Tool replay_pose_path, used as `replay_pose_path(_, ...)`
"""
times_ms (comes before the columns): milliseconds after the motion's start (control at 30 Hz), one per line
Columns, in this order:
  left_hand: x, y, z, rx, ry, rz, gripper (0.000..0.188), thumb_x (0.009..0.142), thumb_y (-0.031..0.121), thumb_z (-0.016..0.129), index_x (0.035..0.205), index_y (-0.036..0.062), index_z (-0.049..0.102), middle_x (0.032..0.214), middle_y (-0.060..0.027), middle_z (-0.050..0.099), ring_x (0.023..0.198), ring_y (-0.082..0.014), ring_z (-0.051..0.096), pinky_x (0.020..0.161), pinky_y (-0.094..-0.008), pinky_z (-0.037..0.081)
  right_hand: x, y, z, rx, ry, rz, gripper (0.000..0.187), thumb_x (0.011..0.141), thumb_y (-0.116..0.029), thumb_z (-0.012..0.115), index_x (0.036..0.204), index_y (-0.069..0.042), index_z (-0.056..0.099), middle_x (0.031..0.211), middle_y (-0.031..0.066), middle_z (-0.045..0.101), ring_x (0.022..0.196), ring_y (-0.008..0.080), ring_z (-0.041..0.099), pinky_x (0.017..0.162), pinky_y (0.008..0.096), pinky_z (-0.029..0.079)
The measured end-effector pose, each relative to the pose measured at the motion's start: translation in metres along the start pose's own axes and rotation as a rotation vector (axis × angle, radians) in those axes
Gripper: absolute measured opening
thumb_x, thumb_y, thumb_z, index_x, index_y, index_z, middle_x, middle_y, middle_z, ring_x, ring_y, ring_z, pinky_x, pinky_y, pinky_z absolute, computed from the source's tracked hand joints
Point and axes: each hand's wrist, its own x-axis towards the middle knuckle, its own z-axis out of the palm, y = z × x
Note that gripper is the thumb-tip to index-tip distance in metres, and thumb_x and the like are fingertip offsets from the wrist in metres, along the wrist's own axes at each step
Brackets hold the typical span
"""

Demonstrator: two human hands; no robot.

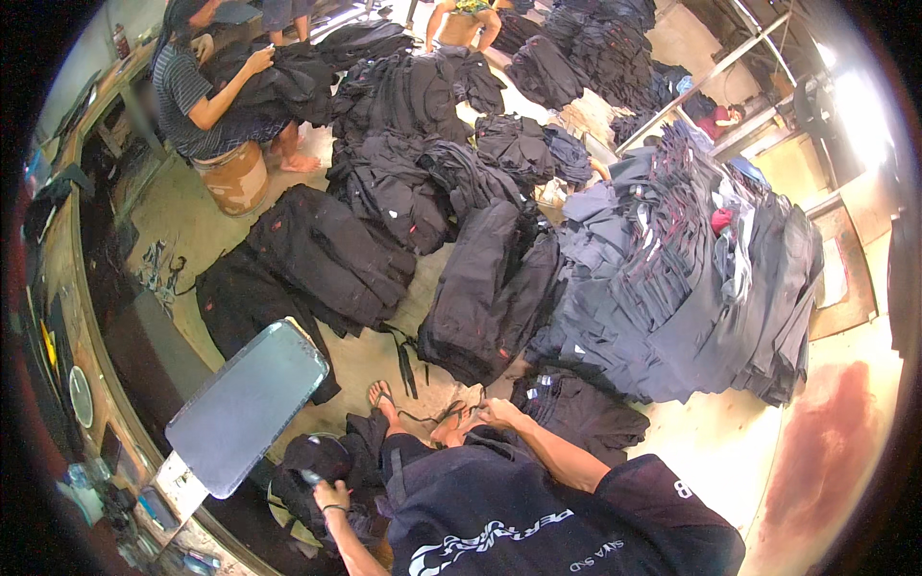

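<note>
My left hand (331, 495) is low at the left, beside a bundle of dark cloth (317, 456). Its fingers are closed round a small pale-blue and silvery object (310, 476), too small to name. In front of my lap, my right hand (497, 413) pinches the end of a narrow dark cloth strip (451, 411), which trails left above my sandalled feet (382, 396). Just right of this hand lies a low pile of folded black garments (576, 413). Black trousers (490, 293) lie in a stack beyond my feet.
A grey padded board (252, 408) juts in at the left, near a cluttered workbench (82, 288). Large garment heaps (672, 269) fill the right and centre. At the far left a person (206, 101) sits on a round drum (235, 180) handling dark cloth; other people are farther back.
</note>
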Motion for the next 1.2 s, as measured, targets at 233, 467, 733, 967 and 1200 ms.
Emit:
replay_pose_path(233, -0.020, 0.246, -0.108, 0.140, -0.248, 0.671, 0.030, 0.084, 0.028, 0.066, 0.095, 0.0016, 0.074, 0.089, -0.0253, 0.073, 0.090, -0.0449, 0.071, 0.085, -0.0548, 0.056, -0.016, -0.123, -0.057, 0.286, 0.201, -0.390, 0.080, 0.099, -0.062, 0.056, 0.139, 0.007, 0.057, 0.131, 0.0322, 0.063, 0.128, 0.0441, 0.058, 0.106, 0.0482, 0.047)
replay_pose_path(467, -0.088, 0.398, -0.138, 0.553, -0.451, 1.077, 0.025, 0.086, 0.027, 0.065, 0.097, 0.0093, 0.078, 0.097, -0.0218, 0.076, 0.092, -0.0394, 0.075, 0.083, -0.0499, 0.060, -0.048, -0.150, -0.141, 0.097, 0.375, -0.056, 0.064, 0.083, -0.027, 0.073, 0.144, -0.016, 0.055, 0.139, 0.0296, 0.055, 0.119, 0.0487, 0.063, 0.099, 0.0555, 0.054)
replay_pose_path(733, -0.074, 0.383, -0.115, 0.175, -0.503, 0.840, 0.052, 0.091, 0.052, 0.070, 0.109, 0.0038, 0.063, 0.105, -0.0268, 0.074, 0.104, -0.0430, 0.071, 0.086, -0.0509, 0.058, -0.147, -0.026, -0.130, 0.212, 0.435, 0.346, 0.032, 0.083, -0.030, 0.066, 0.105, -0.009, 0.077, 0.108, 0.0215, 0.074, 0.104, 0.0406, 0.071, 0.088, 0.0513, 0.057)
replay_pose_path(967, -0.004, 0.406, -0.094, 0.700, -0.421, 0.596, 0.094, 0.074, 0.044, 0.092, 0.143, 0.0086, 0.040, 0.122, -0.0219, 0.072, 0.114, -0.0398, 0.070, 0.095, -0.0465, 0.058, -0.195, -0.049, -0.117, 0.328, 0.709, 0.159, 0.028, 0.088, -0.025, 0.070, 0.106, -0.004, 0.074, 0.103, 0.0180, 0.070, 0.098, 0.0416, 0.069, 0.084, 0.0498, 0.054)
replay_pose_path(1200, 0.049, 0.418, -0.126, 0.507, -0.331, 0.820, 0.070, 0.082, 0.025, 0.080, 0.146, 0.0167, 0.051, 0.125, -0.0195, 0.071, 0.123, -0.0382, 0.065, 0.103, -0.0481, 0.054, -0.230, -0.068, -0.149, 0.403, 0.878, 0.076, 0.015, 0.084, -0.014, 0.071, 0.094, -0.002, 0.072, 0.090, 0.0154, 0.065, 0.087, 0.0377, 0.068, 0.076, 0.0449, 0.053)
